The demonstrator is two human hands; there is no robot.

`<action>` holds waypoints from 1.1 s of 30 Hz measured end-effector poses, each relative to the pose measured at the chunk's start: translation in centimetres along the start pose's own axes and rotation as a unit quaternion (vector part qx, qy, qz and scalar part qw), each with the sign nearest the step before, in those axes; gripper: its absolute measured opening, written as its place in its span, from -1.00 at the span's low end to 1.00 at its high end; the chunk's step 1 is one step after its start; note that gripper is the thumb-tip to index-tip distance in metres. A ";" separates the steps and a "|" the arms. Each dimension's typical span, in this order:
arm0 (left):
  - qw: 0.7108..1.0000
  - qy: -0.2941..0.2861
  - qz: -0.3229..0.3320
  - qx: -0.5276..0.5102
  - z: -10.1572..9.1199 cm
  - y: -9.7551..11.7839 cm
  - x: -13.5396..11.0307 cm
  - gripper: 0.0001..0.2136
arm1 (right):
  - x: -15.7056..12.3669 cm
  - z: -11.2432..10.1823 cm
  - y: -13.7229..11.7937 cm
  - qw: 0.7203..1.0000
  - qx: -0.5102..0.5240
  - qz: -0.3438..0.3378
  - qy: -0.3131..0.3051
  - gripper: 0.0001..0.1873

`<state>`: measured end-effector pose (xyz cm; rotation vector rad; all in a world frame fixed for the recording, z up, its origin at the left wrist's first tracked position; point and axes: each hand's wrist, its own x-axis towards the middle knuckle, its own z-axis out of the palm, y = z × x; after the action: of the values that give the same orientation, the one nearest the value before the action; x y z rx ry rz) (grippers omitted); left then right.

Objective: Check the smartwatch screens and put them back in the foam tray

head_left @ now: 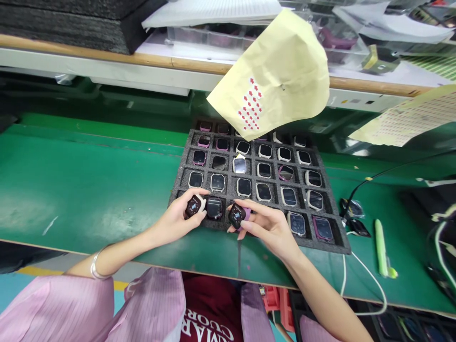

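A silver-cased smartwatch [194, 206] with a lit screen is pinched in my left hand [177, 216], over the near left corner of a dark foam tray [336, 240]. Between thumb and fingers, my right hand [268, 223] grips a purple-cased smartwatch [236, 216], its screen lit too. Between my hands, another smartwatch [214, 208] lies in its pocket with a dark screen. Rows of watches fill most of the tray's pockets, some silver, some purple. One pale-faced watch [240, 165] has a small yellow-white tab at its top. My fingers hide part of the front row.
A yellow sheet with red arrow stickers [281, 71] hangs from the shelf over the tray's far edge. On the green bench [89, 190], a light-green pen [381, 249] and white cable [377, 285] lie right. Black foam blocks [71, 23] sit on the shelf.
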<state>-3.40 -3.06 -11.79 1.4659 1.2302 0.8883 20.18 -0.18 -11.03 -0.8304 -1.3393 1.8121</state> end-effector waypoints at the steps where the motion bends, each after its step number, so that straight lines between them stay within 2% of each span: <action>1: 1.000 -0.005 -0.002 0.000 0.0 -0.1 0.0 -0.67 | 0.0 0.0 0.0 1.000 -0.001 -0.002 0.000 -0.60; 8: 1.000 0.009 0.014 0.001 0.0 -0.2 0.1 -0.68 | -0.3 -0.2 -0.4 1.000 -0.001 -0.005 0.011 -0.61; 13: 1.000 0.005 0.027 -0.007 -0.1 0.2 -0.2 -0.70 | -0.4 -0.3 -0.5 0.999 0.019 -0.030 -0.026 -0.63; 18: 1.000 -0.011 0.007 -0.006 -0.1 0.2 -0.1 -0.71 | -0.3 -0.3 -0.5 0.999 0.017 -0.010 -0.041 -0.64; 20: 0.999 -0.015 -0.018 -0.042 0.0 0.0 0.1 -0.66 | -0.1 -0.2 -0.4 0.999 0.021 0.007 -0.044 -0.60; 22: 0.991 -0.044 -0.061 -0.115 0.0 -0.1 0.4 -0.55 | 0.1 -0.2 -0.2 0.998 0.028 0.028 -0.039 -0.54; 24: 0.970 -0.074 -0.110 -0.203 0.1 0.0 0.6 -0.45 | 0.3 -0.1 0.1 0.997 0.041 0.049 -0.038 -0.51; 27: 0.936 -0.079 -0.151 -0.307 0.1 0.2 0.7 -0.45 | 0.5 -0.1 0.5 0.995 0.058 0.068 -0.047 -0.54; 30: 0.923 -0.074 -0.158 -0.343 0.2 0.1 0.7 -0.47 | 0.7 -0.2 0.9 0.996 0.049 0.063 -0.037 -0.58; 33: 0.930 -0.071 -0.147 -0.328 0.3 -0.3 0.6 -0.48 | 0.7 -0.3 1.1 0.998 0.027 0.056 -0.013 -0.60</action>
<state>-3.00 -2.50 -12.16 0.7696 0.8869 0.8584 19.87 0.32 -12.25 -0.8710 -1.2775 1.9432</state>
